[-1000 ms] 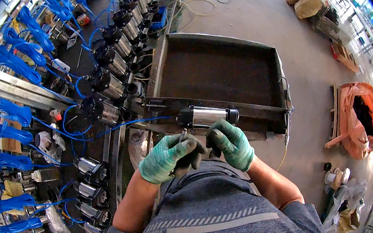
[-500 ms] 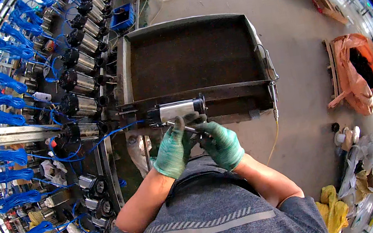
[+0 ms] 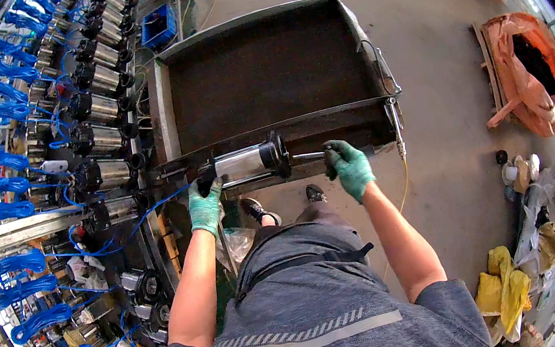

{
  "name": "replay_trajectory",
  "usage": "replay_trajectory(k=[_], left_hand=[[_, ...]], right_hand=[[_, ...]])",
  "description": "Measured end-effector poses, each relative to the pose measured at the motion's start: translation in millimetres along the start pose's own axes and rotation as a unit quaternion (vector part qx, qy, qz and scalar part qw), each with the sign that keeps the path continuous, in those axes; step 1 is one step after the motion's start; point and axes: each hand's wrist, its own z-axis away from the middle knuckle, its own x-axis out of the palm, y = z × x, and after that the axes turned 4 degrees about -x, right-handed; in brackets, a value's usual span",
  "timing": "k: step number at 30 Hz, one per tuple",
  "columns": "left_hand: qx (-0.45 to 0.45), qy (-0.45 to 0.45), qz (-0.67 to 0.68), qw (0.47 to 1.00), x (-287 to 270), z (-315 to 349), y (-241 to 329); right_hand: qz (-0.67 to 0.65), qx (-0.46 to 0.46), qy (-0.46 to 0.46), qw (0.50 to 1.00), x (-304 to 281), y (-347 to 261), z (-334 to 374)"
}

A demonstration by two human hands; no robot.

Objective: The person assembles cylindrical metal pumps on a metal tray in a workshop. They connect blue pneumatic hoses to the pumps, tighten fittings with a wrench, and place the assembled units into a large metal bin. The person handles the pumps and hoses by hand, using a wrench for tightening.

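A silver, cylindrical pump motor (image 3: 239, 165) with black ends lies across the front ledge of the dark metal trough. Its blue cable (image 3: 165, 199) runs off to the left. My green-gloved left hand (image 3: 204, 207) is closed around the motor's black left end, thumb on top. On the opposite side, my right hand (image 3: 351, 168), also gloved, grips a slim metal rod (image 3: 308, 156). The rod points at the motor's black right end and lies roughly in line with it. Whether its tip touches or enters that end I cannot tell.
The trough (image 3: 168, 111) has a raised metal rim. A hose with a metal fitting (image 3: 396, 128) hangs at its right corner. Rows of similar motors (image 3: 104, 174) and coiled blue cables (image 3: 5, 211) fill the left. An orange sack (image 3: 512, 81) stands far right; a blue crate (image 3: 158, 26) sits beyond.
My hands were together at the rod in front of the motor. They have parted: the left has taken the motor's left end, the right has carried the rod to its right end.
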Motion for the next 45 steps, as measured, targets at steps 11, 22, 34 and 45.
replay_trajectory(k=[11,22,34,45], left_hand=[[0.035,0.021,-0.059,0.997,3,-15,-19],[0.007,-0.001,-0.043,0.999,3,-16,-8],[0.035,-0.007,-0.092,0.995,-7,-15,-7],[0.029,0.009,-0.122,0.992,-5,-22,-12]], right_hand=[[0.022,0.013,-0.014,1.000,33,28,-20],[0.152,-0.046,-0.025,0.987,32,24,-21],[0.516,-0.032,-0.034,0.855,45,-4,-35],[0.063,0.171,-0.141,0.973,21,2,-54]])
